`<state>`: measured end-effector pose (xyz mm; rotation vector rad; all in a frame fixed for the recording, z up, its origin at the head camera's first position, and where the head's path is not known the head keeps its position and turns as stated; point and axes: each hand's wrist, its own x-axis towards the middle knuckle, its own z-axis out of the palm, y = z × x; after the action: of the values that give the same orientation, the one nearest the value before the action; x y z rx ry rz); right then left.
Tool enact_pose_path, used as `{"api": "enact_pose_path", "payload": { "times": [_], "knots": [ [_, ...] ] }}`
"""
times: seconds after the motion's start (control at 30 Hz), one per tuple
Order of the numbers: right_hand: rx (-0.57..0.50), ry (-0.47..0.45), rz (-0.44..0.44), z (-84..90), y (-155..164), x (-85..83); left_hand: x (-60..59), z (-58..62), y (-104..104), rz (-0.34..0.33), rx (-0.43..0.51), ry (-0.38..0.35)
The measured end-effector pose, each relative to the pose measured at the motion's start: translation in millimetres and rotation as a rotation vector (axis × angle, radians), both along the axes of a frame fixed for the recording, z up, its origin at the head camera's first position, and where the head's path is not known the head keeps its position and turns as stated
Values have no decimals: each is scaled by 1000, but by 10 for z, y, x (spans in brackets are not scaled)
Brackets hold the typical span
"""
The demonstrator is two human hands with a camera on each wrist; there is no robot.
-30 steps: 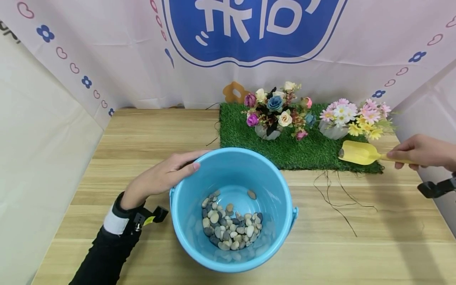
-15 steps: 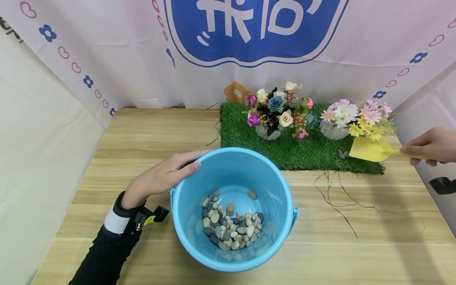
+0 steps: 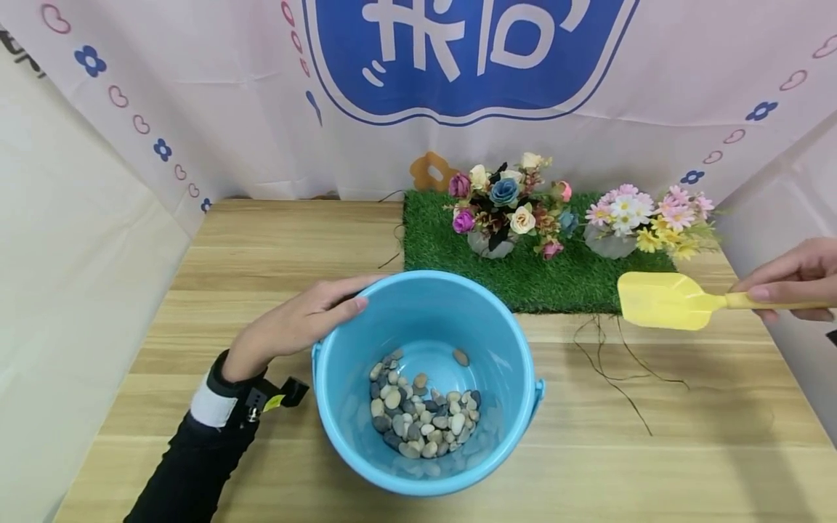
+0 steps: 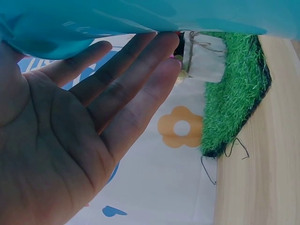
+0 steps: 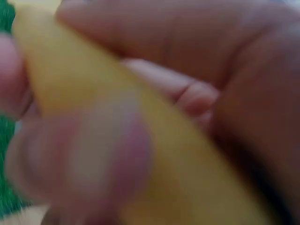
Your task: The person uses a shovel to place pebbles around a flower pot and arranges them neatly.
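Observation:
A light blue bucket (image 3: 366, 436) stands on the wooden table (image 3: 261, 247), with several small pebbles (image 3: 421, 410) in its bottom. My left hand (image 3: 297, 323) rests flat against the bucket's outer left rim, fingers straight; the left wrist view shows the open palm (image 4: 70, 136) under the blue wall (image 4: 93, 21). At the right, my right hand (image 3: 794, 280) grips the handle of a yellow toy shovel (image 3: 660, 299). Its blade is empty and hovers over the front edge of the grass mat (image 3: 523, 272). In the right wrist view, blurred fingers (image 5: 84, 154) wrap the yellow handle (image 5: 154, 140).
Two small pots of artificial flowers (image 3: 506, 203) (image 3: 644, 218) stand on the green mat at the back. Thin dark strands (image 3: 621, 370) lie on the table right of the bucket. A printed cloth backdrop (image 3: 458, 87) closes off the back and sides.
The right hand has swung the yellow shovel out from the flowers at the mat's right end, forward and down toward the mat's front edge. The left hand and bucket stayed still.

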<state>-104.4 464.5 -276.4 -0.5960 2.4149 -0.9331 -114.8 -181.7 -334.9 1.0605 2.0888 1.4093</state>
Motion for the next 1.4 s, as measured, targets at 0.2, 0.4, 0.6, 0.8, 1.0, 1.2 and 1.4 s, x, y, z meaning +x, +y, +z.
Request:
{"api": "enact_pose_path", "payload": {
  "times": [0.2,0.4,0.6,0.8,1.0,1.2,1.4],
  "knots": [
    [-215,38,272,206,-387,-63,-15,24,-1,0,0,7],
    [-230,59,352,445,-987,-19,6,20,-3,-11,7,-4],
    [-101,221,359,644,-1666,76,24,-1,-12,-7,10,-16],
    [34,355,441,789,-2233,105,24,-12,-7,-5,8,-22],
    [137,326,515,826,-2735,80,18,7,-3,3,-6,-7],
    [240,356,571,763,-3094,61,6,-7,-2,0,-5,-2],
    [269,361,638,694,-3302,31,17,0,-1,-1,-8,1]
  ]
}}
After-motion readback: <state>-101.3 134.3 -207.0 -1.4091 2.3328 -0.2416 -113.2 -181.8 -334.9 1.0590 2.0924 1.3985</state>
